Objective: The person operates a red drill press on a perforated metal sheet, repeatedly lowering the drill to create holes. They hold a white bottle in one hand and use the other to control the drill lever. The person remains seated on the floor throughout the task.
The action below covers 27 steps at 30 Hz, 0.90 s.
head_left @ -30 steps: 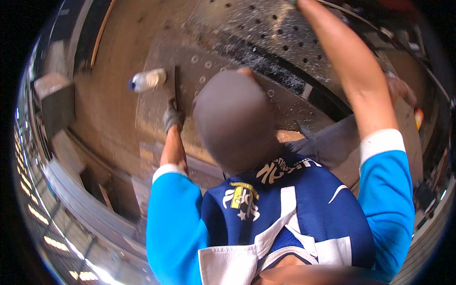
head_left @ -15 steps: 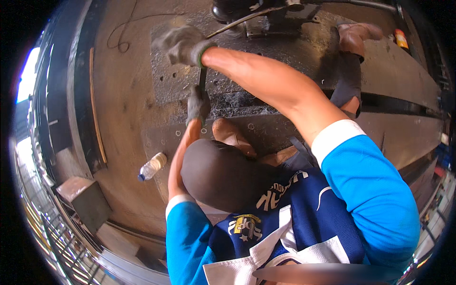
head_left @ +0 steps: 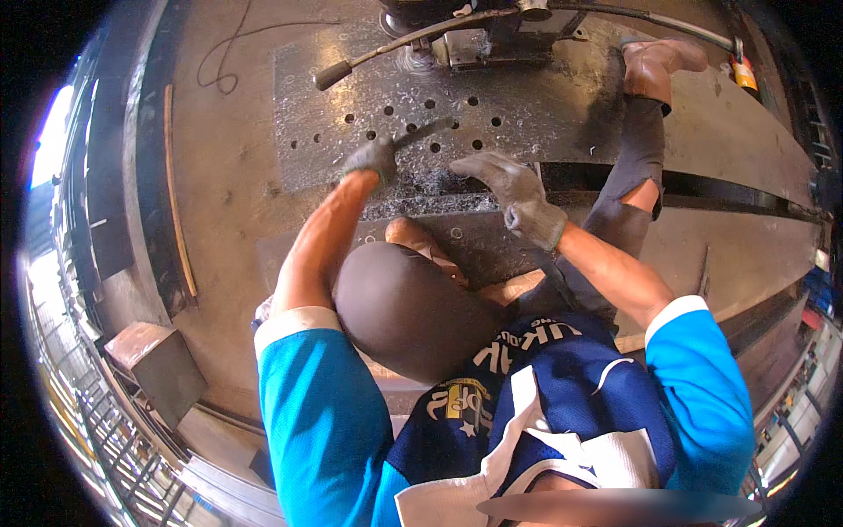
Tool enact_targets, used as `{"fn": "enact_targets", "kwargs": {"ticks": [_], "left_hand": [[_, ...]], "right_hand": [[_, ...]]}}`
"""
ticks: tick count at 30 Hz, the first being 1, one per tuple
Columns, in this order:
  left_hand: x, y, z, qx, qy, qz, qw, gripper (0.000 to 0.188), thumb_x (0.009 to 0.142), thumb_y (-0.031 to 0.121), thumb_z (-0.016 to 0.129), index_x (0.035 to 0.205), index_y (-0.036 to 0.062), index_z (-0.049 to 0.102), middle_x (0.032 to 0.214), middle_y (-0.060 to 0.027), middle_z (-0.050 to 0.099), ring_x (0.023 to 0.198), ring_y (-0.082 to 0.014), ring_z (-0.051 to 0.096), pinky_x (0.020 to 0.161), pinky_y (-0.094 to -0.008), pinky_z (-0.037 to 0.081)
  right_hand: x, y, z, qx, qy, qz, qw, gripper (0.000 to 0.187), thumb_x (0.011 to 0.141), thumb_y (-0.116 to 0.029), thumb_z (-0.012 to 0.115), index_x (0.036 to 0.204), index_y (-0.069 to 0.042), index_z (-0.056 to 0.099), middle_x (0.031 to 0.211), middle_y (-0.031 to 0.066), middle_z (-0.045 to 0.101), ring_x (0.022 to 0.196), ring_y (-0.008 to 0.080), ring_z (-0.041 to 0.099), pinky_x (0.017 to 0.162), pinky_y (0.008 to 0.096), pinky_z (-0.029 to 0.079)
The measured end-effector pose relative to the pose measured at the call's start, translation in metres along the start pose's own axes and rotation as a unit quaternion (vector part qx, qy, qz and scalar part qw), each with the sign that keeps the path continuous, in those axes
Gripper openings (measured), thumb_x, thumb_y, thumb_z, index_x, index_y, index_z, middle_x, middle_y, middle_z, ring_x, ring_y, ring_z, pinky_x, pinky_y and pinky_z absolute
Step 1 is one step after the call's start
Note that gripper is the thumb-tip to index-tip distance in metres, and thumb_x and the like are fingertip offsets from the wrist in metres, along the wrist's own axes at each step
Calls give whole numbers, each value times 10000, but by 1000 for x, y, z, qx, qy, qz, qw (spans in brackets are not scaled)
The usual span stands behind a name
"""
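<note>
L hand (head_left: 372,160), gloved, is closed round one end of a dark flat tool (head_left: 426,132); the far end points R, over the holes of the perforated plate (head_left: 303,105). Can't tell if it's touching metal. R hand (head_left: 522,195), also gloved, has fingers loosely stretched toward L w/ nothing seen in it; it's apart from the tool, nr the plate's close edge.

Handling, imo: firm L grip, tool low & steady, angled so the end doesn't catch in a hole rim. R fingers best kept out of its path & off loose metal chips (head_left: 439,180), prob. sharp; gloves on throughout.

In the way: bent knee (head_left: 413,307) sits btwn the arms, limiting elbow room & blocking part of the view. Lever grip (head_left: 333,75) sticks out beyond L hand, so a high swing could knock it; the machine (head_left: 492,42) fills the plate's far side. Dark slot (head_left: 720,191) runs along the close edge; small things could drop in.

Further out: brown boot (head_left: 654,68) far R, orange-yellow container (head_left: 744,77) just past it, looped cable (head_left: 226,83) far L, wood strip (head_left: 178,202) & metal box (head_left: 158,369) L.
</note>
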<state>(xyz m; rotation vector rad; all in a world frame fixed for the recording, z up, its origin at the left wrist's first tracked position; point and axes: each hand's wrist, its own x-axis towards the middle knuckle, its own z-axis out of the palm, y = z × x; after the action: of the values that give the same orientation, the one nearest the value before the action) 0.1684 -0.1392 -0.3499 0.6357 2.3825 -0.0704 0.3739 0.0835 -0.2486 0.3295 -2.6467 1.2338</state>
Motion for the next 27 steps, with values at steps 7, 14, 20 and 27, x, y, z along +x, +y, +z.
{"fn": "enact_targets", "kwargs": {"ticks": [7,14,20,27], "left_hand": [[-12,11,-25,-156,83,-58,983,360,997,244,512,1265,12,581,1027,-327,719,992,-489,717,856,-581,565],[63,31,-62,-229,11,-56,972,378,973,209,560,1294,19,623,1045,-282,735,906,-414,764,719,-533,606],[44,29,-34,-5,55,16,998,413,963,133,504,1362,57,576,1124,-262,738,1063,-452,720,879,-544,572],[-43,18,10,12,-12,2,1000,311,973,181,512,1219,28,624,1101,-289,730,1052,-456,720,881,-557,582]], "right_hand": [[-33,11,-11,110,-4,134,985,1386,670,-1075,129,1364,30,598,1315,233,654,1252,370,640,1089,413,478],[-51,8,-7,140,-15,197,970,1381,696,-1062,137,1378,52,584,1337,242,644,1260,382,633,1106,406,460],[-52,14,2,94,-34,170,980,1335,740,-1038,158,1396,47,577,1336,251,642,1256,370,638,1097,399,467],[-46,18,4,172,-4,135,976,1333,735,-1044,179,1389,45,584,1334,245,651,1245,354,645,1075,392,483]]}}
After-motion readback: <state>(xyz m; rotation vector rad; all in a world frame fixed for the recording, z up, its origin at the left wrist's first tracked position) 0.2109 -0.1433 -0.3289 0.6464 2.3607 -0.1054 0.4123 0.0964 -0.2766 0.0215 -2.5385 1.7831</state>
